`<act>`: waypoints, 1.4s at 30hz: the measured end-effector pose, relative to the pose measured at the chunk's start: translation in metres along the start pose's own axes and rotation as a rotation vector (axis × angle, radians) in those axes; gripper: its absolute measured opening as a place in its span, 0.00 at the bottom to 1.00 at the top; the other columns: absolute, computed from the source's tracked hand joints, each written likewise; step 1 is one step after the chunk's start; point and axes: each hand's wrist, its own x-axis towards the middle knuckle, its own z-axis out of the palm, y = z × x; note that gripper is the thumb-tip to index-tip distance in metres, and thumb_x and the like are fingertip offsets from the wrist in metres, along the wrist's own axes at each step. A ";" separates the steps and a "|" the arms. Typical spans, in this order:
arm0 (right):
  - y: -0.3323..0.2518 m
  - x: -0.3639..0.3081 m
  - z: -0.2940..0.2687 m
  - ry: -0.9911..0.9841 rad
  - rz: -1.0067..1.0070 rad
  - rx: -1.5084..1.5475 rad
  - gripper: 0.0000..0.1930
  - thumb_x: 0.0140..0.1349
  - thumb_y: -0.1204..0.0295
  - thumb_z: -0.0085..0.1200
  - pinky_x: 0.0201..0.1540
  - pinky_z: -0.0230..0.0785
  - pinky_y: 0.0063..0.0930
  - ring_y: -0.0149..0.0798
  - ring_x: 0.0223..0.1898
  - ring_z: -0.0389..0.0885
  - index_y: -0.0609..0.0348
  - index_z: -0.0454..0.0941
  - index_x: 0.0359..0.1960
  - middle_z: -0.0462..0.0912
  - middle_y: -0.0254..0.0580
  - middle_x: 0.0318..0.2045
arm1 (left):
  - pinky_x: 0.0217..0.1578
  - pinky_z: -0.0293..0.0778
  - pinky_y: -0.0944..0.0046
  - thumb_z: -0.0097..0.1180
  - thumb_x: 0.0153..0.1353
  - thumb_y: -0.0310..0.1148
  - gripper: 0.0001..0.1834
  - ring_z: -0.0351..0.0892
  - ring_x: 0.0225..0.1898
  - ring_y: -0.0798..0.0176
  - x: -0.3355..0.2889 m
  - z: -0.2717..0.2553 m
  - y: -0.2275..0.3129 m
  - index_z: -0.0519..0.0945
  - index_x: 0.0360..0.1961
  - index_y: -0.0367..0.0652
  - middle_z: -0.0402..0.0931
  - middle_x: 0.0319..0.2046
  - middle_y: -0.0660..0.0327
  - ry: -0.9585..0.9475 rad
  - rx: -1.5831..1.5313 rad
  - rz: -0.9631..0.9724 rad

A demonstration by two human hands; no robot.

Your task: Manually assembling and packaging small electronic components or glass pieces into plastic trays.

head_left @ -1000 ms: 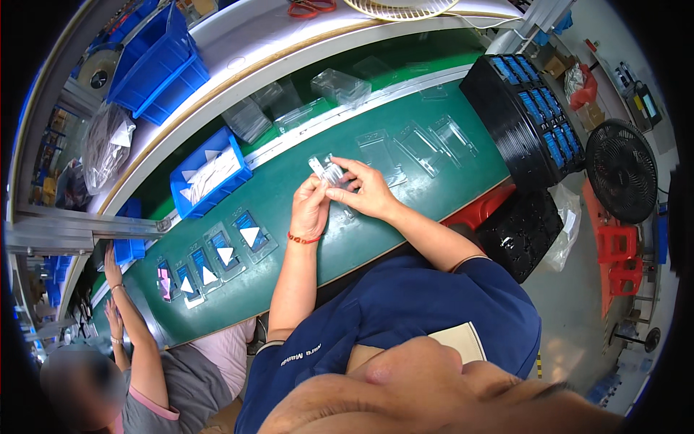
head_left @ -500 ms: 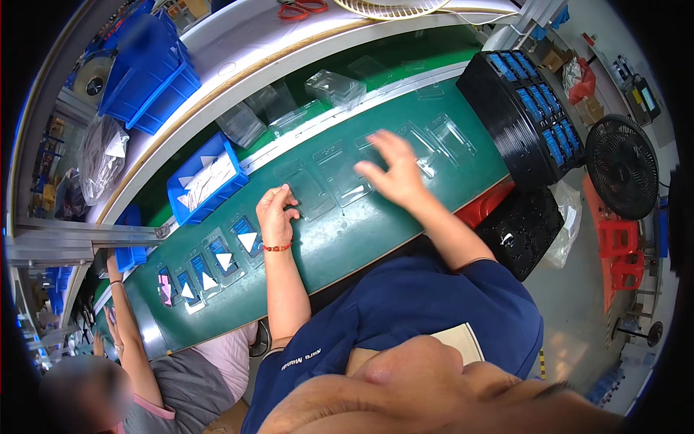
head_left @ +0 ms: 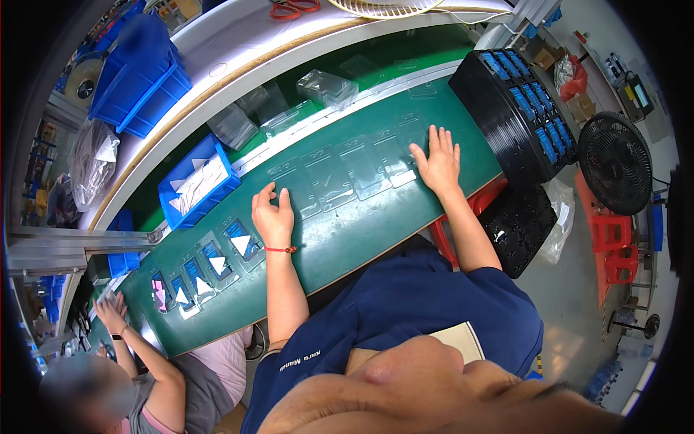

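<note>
A row of clear plastic blister trays lies side by side on the green work table. At the right end of that row my right hand rests with its fingers spread and nothing in them, by the last clear tray. My left hand is beside the leftmost clear tray, its fingers loosely bent and thumb apart, holding nothing visible. Left of it, several trays hold blue packs with white triangular pieces on top; the farthest left has a pink piece.
Beyond the trays sit a blue bin of white pieces and stacked clear packaging. A black stacked tray unit with blue packs stands at right, near a black fan. At far left a co-worker's hands are over the table.
My right hand has moved right and lower, onto the end of the row. The clear trays there now lie closer together and straighter. My left fingers have loosened; the co-worker's hands have shifted.
</note>
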 end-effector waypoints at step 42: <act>0.217 0.102 -0.230 -0.128 0.267 -0.134 0.28 0.37 0.67 0.65 0.53 0.72 0.34 0.50 0.45 0.82 0.63 0.81 0.46 0.83 0.59 0.41 | 0.39 0.71 0.60 0.62 0.56 0.31 0.13 0.76 0.39 0.53 0.005 0.002 -0.020 0.81 0.42 0.37 0.76 0.43 0.53 0.079 0.008 0.066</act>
